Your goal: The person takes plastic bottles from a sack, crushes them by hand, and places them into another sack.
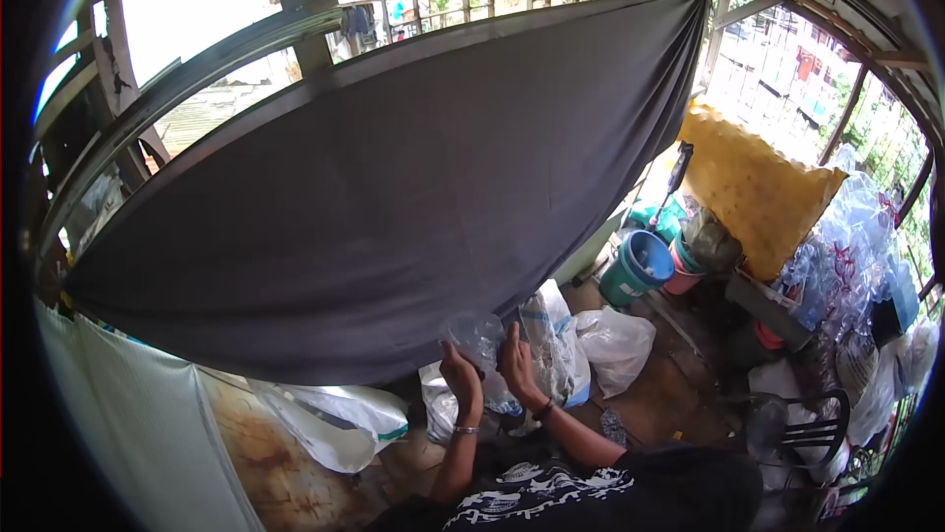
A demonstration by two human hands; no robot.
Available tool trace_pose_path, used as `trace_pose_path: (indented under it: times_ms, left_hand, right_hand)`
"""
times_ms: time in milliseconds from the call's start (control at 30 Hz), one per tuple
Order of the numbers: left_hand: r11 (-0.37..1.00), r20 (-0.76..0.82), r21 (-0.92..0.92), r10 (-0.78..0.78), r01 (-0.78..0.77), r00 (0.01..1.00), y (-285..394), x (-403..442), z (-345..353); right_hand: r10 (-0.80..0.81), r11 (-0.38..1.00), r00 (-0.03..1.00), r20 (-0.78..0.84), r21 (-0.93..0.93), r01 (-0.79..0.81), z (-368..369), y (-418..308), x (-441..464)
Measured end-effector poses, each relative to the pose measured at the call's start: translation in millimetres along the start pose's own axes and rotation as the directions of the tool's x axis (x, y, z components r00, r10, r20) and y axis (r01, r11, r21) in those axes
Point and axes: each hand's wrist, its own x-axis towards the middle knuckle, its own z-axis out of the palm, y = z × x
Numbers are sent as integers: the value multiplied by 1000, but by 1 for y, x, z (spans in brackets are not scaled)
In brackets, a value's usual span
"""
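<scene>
Between my hands, just below the lower edge of a dark grey cloth, is a crumpled-looking clear plastic thing [476, 335]; whether it is a bag or a container I cannot tell. My left hand [461, 373] is closed at its left side, palm inward. Across from it, my right hand [515, 363] grips its right side with a finger pointing up. Parts of the fingers are hidden by the angle. The dark cloth [394, 178] hangs stretched in front of me. White sacks [556, 330] stand just beyond my right hand.
At the right are a teal bucket [635, 268], a yellow sheet [763, 183], a heap of clear plastic [847, 227] and a black chair [802, 424]. A white plastic bag [615, 340] lies on the floor. To the left is a pale curtain [128, 414].
</scene>
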Motion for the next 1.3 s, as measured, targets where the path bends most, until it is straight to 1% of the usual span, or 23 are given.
trace_pose_path:
  times_ms: [67,167,200,300,333,367,400,433,467,500,533,567,633,733,767,833,900,933,1033,1067,1133,1200,1300]
  left_hand:
    - [993,39,114,28,-32,999,3,0,1]
    - [931,150,242,243,-274,958,12,-16,11]
    - [930,224,210,253,-301,941,10,-19,17]
    - [910,113,23,409,-414,906,18,-22,38]
    - [984,-28,-46,174,-175,984,34,-29,56]
    - [982,-166,-185,-76,45,983,61,-37,73]
    - [997,-107,-69,-30,23,994,51,-30,68]
    - [999,-43,49,1,1,999,38,-27,61]
    - [994,-29,73,-84,86,996,28,-20,65]
    - [974,-6,-59,-221,220,975,19,-19,71]
    - [919,39,-183,-349,350,936,9,-18,78]
    - [828,100,-293,-471,479,876,6,-21,83]
    - [777,170,-300,-528,554,832,-3,-16,91]
    - [693,202,-250,-646,676,737,-41,-3,96]
    - [619,230,-293,-694,728,682,-82,7,99]
    - [502,138,-151,-842,851,521,-117,23,101]
    - [415,355,-254,-800,874,483,-142,16,106]
    - [361,461,-302,-754,882,467,-157,8,111]
    - [626,295,-183,-701,758,650,-197,-24,121]
    - [736,283,-220,-580,640,764,-212,-33,121]
    - [840,262,-136,-480,525,837,-222,-31,128]
    - [859,306,-30,-479,511,823,-271,-21,125]
    - [626,287,74,-759,777,584,-282,-10,123]
  right_hand:
    - [34,995,998,56,90,-39,-12,-11,10]
    - [-171,980,979,-107,88,181,-21,-36,20]
    - [-206,974,971,-117,74,216,-20,-47,23]
    - [-230,970,958,-173,-126,210,-35,-26,45]
    - [-376,899,913,-159,-301,318,-39,-20,46]
    - [-511,786,852,-116,-463,409,-40,-21,42]
    - [-624,638,780,-45,-606,476,-42,-21,39]
    - [-558,709,828,-54,-550,442,-44,-20,37]
    - [-488,773,871,-57,-492,400,-45,-22,36]
    - [-419,829,906,-56,-432,356,-47,-25,39]
    - [-184,965,982,-41,-200,172,-53,-28,43]
    - [-95,990,995,27,-106,97,-63,-17,51]
    - [75,994,980,186,70,-89,-80,20,72]
    - [82,997,921,380,-19,-81,-101,35,92]
    - [70,998,894,442,-40,-58,-108,45,94]
    - [206,977,809,551,-164,-137,-134,106,98]
    - [195,975,684,704,-212,-59,-168,172,98]
    - [582,806,646,494,-456,-378,-164,149,94]
    - [562,795,707,430,-516,-319,-166,188,87]
    - [591,761,721,362,-547,-349,-161,198,82]
    - [620,693,752,224,-606,-391,-152,212,84]
    - [662,711,730,170,-453,-538,-145,220,94]
    - [663,740,722,197,-315,-594,-147,253,121]
